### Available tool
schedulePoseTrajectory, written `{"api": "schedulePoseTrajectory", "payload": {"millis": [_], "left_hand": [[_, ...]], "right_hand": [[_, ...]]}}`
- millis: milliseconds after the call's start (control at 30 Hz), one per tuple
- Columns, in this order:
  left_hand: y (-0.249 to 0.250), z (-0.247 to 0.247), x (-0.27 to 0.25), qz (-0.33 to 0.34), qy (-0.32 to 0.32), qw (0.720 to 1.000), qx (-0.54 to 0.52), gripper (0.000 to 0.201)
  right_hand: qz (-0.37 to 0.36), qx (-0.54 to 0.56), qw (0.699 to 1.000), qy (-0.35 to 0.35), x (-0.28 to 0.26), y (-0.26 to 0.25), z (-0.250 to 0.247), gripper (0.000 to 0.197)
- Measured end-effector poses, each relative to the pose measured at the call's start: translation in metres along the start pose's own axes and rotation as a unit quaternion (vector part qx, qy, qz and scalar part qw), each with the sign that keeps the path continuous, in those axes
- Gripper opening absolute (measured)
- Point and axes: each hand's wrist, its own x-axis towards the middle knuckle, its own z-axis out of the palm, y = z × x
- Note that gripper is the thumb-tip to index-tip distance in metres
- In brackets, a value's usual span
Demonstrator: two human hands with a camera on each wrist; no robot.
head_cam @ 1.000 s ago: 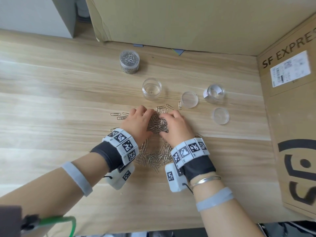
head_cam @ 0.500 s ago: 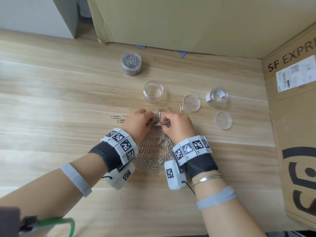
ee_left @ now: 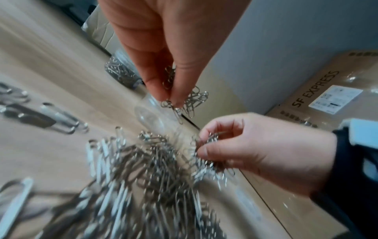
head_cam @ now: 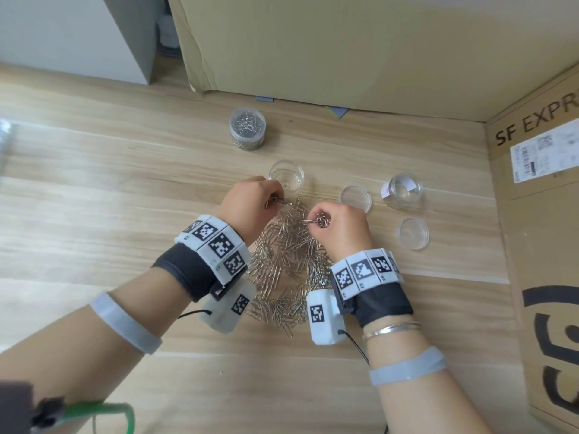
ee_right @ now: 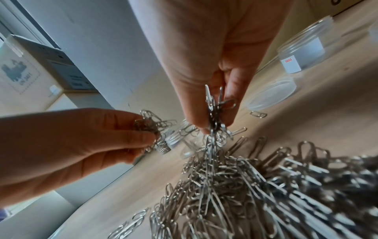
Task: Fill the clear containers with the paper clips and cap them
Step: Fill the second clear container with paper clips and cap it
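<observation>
At frame centre on the counter (head_cam: 94, 189), a heap of paper clips (head_cam: 288, 270). Left hand (head_cam: 250, 205) and right hand (head_cam: 341, 227) just above, fingers of each curled, pinching a clip bunch. Empty clear container (head_cam: 286, 176) just above the left hand; filled container (head_cam: 247, 128) higher up.
</observation>
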Motion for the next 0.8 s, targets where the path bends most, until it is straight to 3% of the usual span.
{"api": "schedulePoseTrajectory", "payload": {"millis": [267, 633, 800], "left_hand": [[0.006, -0.01, 0.037, -0.007, 0.042, 0.999, 0.014, 0.016], [0.008, -0.01, 0.047, -0.018, 0.015, 1.0, 0.003, 0.031], [0.004, -0.013, 0.046, -0.024, 0.044, 0.998, -0.028, 0.022]], "right_hand": [[0.003, 0.004, 1.0, -0.012, 0.001, 0.005, 0.002, 0.006], [-0.013, -0.003, 1.0, -0.005, 0.009, 0.003, -0.005, 0.007], [-0.028, -0.018, 0.999, 0.027, 0.019, -0.006, -0.015, 0.007]]}}
